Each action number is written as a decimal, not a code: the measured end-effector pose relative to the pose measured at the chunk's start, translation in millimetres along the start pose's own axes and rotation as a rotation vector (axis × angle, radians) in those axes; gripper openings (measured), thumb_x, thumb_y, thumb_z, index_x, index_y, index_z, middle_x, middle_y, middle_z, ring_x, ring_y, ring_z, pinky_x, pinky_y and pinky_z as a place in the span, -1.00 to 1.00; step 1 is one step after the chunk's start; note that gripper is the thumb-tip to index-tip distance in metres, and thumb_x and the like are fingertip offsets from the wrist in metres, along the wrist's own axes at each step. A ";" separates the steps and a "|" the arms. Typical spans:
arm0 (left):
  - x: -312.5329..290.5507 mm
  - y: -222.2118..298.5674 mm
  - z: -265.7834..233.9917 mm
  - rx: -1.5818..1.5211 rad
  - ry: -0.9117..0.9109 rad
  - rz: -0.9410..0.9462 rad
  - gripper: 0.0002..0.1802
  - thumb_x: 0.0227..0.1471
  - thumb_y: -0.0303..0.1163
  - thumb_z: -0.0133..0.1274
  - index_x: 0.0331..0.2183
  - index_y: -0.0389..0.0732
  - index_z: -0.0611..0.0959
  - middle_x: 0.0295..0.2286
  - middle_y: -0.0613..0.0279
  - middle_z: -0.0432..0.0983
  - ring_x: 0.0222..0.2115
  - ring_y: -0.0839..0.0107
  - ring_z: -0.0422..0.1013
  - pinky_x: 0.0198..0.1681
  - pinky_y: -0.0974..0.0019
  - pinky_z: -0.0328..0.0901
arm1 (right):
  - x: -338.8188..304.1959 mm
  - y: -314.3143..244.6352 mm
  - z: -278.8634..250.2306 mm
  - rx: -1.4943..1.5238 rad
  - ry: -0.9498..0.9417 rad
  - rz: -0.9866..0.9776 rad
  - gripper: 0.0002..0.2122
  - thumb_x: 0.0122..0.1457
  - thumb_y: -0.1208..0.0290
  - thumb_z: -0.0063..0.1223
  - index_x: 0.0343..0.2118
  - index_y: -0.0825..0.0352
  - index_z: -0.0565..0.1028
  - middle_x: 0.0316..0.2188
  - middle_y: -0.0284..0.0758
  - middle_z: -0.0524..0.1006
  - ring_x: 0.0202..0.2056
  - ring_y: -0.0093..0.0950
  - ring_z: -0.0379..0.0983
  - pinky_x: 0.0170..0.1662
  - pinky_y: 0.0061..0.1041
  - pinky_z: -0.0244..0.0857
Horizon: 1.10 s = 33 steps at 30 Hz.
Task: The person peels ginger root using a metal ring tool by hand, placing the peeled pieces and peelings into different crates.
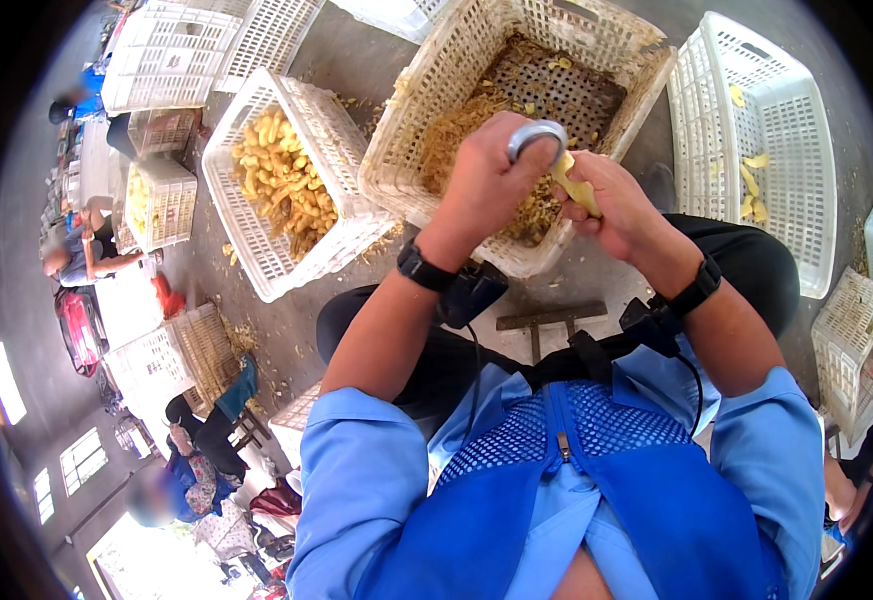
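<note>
My left hand (pixel 492 180) is closed around a round, silvery ring-shaped tool (pixel 538 133); its working edge is hard to make out. Just to its right, my right hand (pixel 622 205) grips a pale yellow, peeled root piece (pixel 579 186), which looks like ginger. Tool and root are close together, perhaps touching. Both hands are above a large, dirty white plastic crate (pixel 397 135), whose slotted bottom is strewn with brownish-yellow peelings (pixel 462 125).
A white crate (pixel 247 240) heaped with knobbly yellow roots (pixel 282 170) stands at left. Another white crate (pixel 702 130) at right holds a few peeled pieces (pixel 750 190). A small stool or bar (pixel 550 316) lies between my knees. Other people (pixel 197 480) sit among crates on the left.
</note>
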<state>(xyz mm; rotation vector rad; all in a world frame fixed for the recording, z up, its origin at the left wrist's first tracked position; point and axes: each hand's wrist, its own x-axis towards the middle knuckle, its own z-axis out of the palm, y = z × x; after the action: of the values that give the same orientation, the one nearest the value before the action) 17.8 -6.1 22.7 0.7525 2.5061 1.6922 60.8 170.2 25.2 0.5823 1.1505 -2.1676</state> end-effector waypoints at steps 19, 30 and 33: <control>1.1 0.7 6.3 0.065 0.051 0.011 -0.82 0.09 -0.36 0.16 -0.42 -0.28 0.57 -0.51 0.01 0.45 -0.52 0.02 0.40 -0.43 0.13 0.30 | 2.7 -4.2 -7.2 0.180 -0.001 0.109 -0.84 0.15 0.39 -0.15 -0.24 0.32 0.32 -0.43 -0.28 0.38 -0.59 -0.61 0.22 -0.67 -0.68 0.01; 3.2 -3.9 10.9 0.096 0.123 0.100 -0.80 0.14 -0.32 0.13 -0.40 -0.27 0.57 -0.58 0.03 0.46 -0.57 0.05 0.40 -0.50 0.18 0.29 | 4.8 -5.2 -6.1 0.214 0.018 0.154 -0.85 0.16 0.40 -0.15 -0.24 0.32 0.31 -0.43 -0.27 0.39 -0.58 -0.59 0.23 -0.68 -0.68 0.01; 4.3 3.4 13.0 0.117 0.150 -0.023 -0.79 0.15 -0.32 0.13 -0.41 -0.28 0.57 -0.58 0.07 0.46 -0.59 0.20 0.39 -0.49 0.23 0.30 | 4.9 -4.9 -13.0 0.263 -0.067 0.226 -0.84 0.17 0.38 -0.18 -0.24 0.33 0.30 -0.42 -0.28 0.39 -0.58 -0.60 0.23 -0.67 -0.69 0.02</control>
<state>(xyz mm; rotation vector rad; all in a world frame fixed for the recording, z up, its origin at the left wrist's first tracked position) 18.9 7.9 21.4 0.6233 2.7226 1.6661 55.1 181.8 18.1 0.7109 0.7300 -2.1360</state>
